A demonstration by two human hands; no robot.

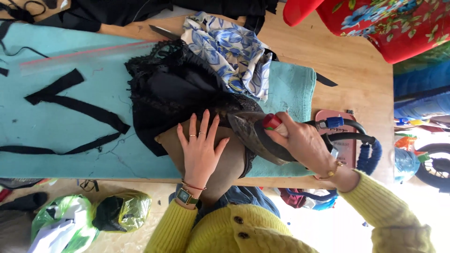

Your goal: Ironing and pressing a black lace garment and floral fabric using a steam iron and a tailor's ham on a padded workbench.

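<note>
My left hand (200, 149) lies flat with fingers spread on a tan pressing pad (232, 166), at the edge of a black lace garment (173, 91). My right hand (302, 143) grips the handle of a steam iron (255, 136), thumb by its red button (272, 122). The iron's pointed soleplate rests on the black fabric just right of my left fingers. A teal cloth (56, 126) covers the wooden table (356, 79) beneath it all.
A blue-and-white floral fabric (232, 51) lies beyond the garment. Black fabric strips (75, 105) and a clear ruler (79, 55) sit on the teal cloth at left. A pink iron rest (344, 143) stands to the right. Plastic bags (75, 218) lie on the floor.
</note>
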